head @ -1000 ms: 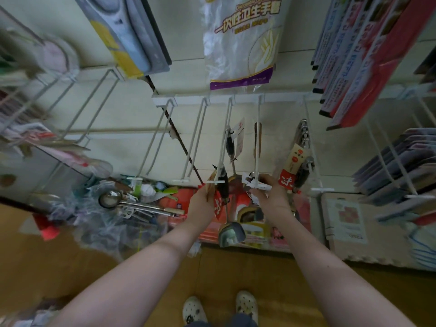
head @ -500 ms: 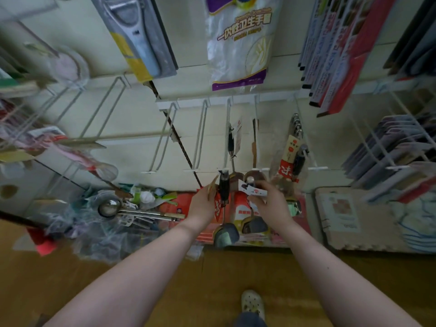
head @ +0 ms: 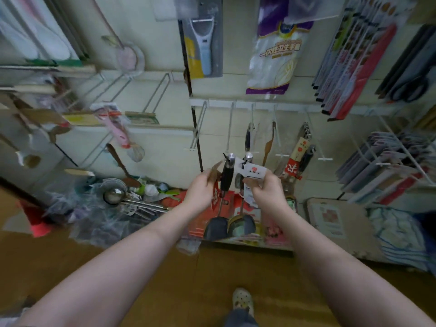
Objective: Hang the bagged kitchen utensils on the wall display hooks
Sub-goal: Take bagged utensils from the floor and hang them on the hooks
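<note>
1. A shoe stands on the wood floor below both bare forearms, which reach forward and up toward the wall.
2. The left hand pinches the edge of a clear bag, fingers curled round it. The right hand pinches a white card at the top of the pack.
3. Change: a second ago both hands were up at the hook tips. They now sit slightly lower and closer to the body, and the view takes in more of the wall above.
4. Meaning: the pack seems not yet threaded. I judge this a re-aim or a regrip of the hang hole before another try.
5. Between the hands hangs a black-handled utensil, upright, its dark bowl low. A second utensil hangs just beside it, with a steel-capped top. The bag is creased and glossy, so it is likely slippery and floppy.
6. Their tops lie just in front of the white hooks. Whether any hole has caught a tip I cannot tell.
7. Further right, other utensils already hang. A pile of bagged stock lies on the floor to the left, near the wall.
8. A glove pack hangs above.
</note>
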